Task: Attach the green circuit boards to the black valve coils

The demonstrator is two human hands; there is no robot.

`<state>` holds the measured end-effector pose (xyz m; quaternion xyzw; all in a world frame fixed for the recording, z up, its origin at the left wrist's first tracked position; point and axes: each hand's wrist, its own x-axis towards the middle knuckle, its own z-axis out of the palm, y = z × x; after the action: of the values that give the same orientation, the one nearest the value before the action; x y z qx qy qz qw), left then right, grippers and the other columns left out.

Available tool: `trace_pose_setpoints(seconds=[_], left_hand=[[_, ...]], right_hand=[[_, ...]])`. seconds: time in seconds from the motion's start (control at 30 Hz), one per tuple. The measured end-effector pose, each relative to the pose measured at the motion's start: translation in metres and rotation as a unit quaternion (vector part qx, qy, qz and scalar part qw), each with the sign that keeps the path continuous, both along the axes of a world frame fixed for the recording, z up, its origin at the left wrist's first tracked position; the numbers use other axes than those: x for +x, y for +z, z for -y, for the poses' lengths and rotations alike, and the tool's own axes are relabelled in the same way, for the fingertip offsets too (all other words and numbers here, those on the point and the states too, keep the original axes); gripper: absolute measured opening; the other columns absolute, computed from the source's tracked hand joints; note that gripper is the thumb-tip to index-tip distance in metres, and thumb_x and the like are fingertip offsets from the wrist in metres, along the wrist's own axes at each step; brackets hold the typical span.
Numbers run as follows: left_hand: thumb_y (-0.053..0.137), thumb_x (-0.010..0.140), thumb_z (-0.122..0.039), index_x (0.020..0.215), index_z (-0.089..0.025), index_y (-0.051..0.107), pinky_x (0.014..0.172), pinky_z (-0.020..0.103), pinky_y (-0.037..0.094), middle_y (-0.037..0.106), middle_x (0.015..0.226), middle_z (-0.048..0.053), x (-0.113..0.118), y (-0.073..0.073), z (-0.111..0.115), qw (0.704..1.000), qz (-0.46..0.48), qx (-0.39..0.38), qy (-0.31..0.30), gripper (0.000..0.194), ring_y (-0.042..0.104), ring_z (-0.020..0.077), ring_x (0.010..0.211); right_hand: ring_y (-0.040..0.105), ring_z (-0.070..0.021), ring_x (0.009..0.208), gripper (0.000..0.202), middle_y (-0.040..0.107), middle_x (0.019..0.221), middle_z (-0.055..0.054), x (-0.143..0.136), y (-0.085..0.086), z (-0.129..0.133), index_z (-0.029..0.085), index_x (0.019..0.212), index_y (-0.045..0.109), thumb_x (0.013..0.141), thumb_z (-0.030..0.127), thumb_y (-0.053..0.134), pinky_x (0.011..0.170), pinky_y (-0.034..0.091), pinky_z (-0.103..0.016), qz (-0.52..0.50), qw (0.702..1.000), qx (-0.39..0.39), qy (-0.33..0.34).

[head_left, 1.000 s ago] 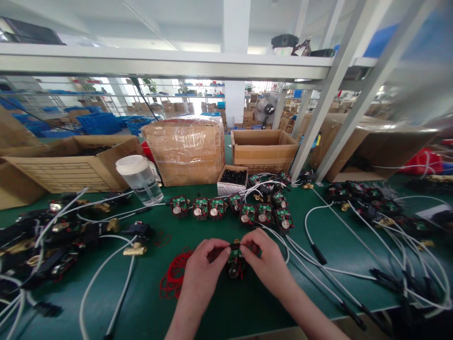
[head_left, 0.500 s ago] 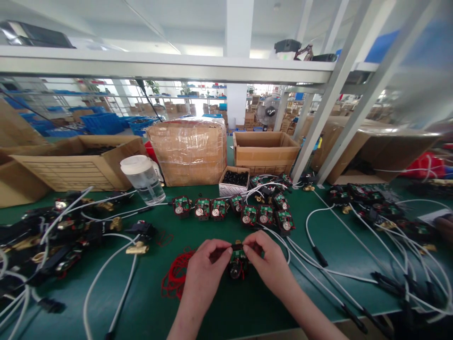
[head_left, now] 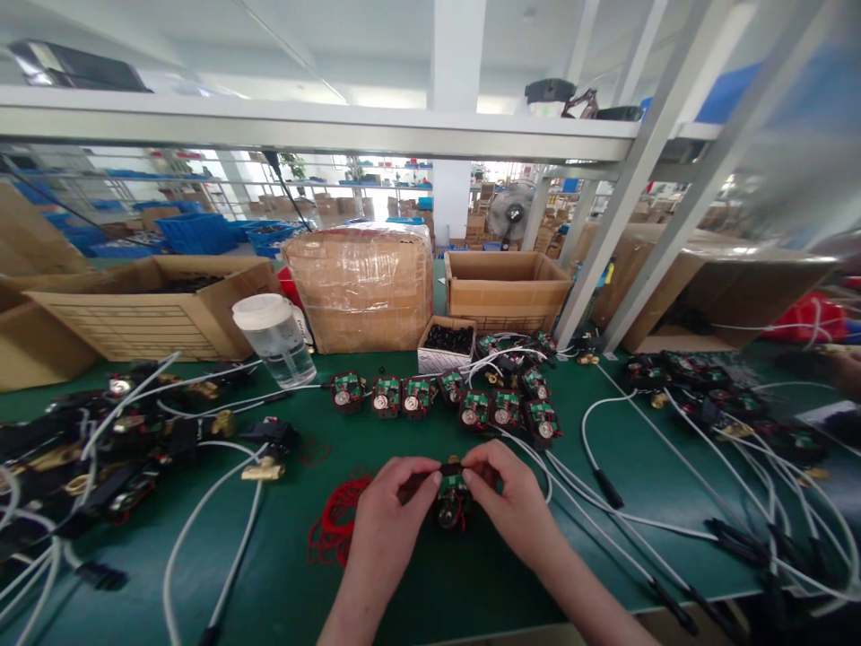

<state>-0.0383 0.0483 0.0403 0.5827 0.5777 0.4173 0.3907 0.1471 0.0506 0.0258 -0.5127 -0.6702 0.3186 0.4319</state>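
Note:
Between my hands, near the front of the green table, is a small black unit with a green circuit board (head_left: 452, 489) and a round metallic part on its near side. My left hand (head_left: 395, 502) pinches the left end of its black top edge with thumb and fingertips. On the opposite end, my right hand (head_left: 503, 489) pinches the same edge, fingers closed. A bit of brass shows just behind the fingertips. Red wire (head_left: 336, 516) lies in a loose bundle beside my left hand, partly hidden by it.
Several similar circuit-board units (head_left: 417, 395) stand in a row beyond my hands. Units with white cables (head_left: 598, 484) spread to the right, more pile up at left. A water jug (head_left: 274, 341), a small box of black parts (head_left: 449, 339) and cardboard boxes (head_left: 363, 292) line the back.
My hands hold nearly the same pose on the unit. The whole view has shifted very slightly. At the far right edge, another person's hand has moved away from the cabled units.

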Motion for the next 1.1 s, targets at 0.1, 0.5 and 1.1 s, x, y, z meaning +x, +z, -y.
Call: trace_pose_setpoints(seconds=[0.1,0.5,1.1], left_hand=[[0.064,0.081,-0.04,0.089,-0.025,0.077,0.081,0.036,0.056,0.074,0.091,0.004,-0.002,-0.005,0.001,1.0,0.005,0.014,0.001,0.022,0.07,0.0229,0.086],[0.06,0.087,-0.038,0.113,-0.03,0.076,0.102,0.041,0.051,0.076,0.115,0.005,-0.012,-0.013,0.014,0.999,0.017,-0.005,-0.03,0.032,0.068,0.0251,0.11],[0.068,0.08,-0.039,0.115,-0.025,0.075,0.105,0.043,0.05,0.076,0.12,0.007,-0.006,-0.016,0.017,0.985,0.148,-0.085,-0.007,0.039,0.069,0.0263,0.112]], right_hand=[[0.056,-0.0159,0.075,0.011,0.059,0.086,0.0,0.002,0.0,0.001,0.022,0.092,0.066,0.089,0.014,0.058,0.067,0.045,-0.028,0.007,1.0,0.01,0.006],[0.059,-0.0165,0.08,0.033,0.059,0.091,-0.001,0.006,-0.006,0.014,0.024,0.112,0.066,0.087,0.008,0.053,0.072,0.049,-0.03,0.003,1.0,-0.001,0.024],[0.06,-0.0181,0.082,0.026,0.061,0.093,-0.002,0.006,-0.005,0.013,0.023,0.11,0.065,0.09,0.012,0.053,0.074,0.05,-0.032,0.013,1.0,0.009,0.02]])
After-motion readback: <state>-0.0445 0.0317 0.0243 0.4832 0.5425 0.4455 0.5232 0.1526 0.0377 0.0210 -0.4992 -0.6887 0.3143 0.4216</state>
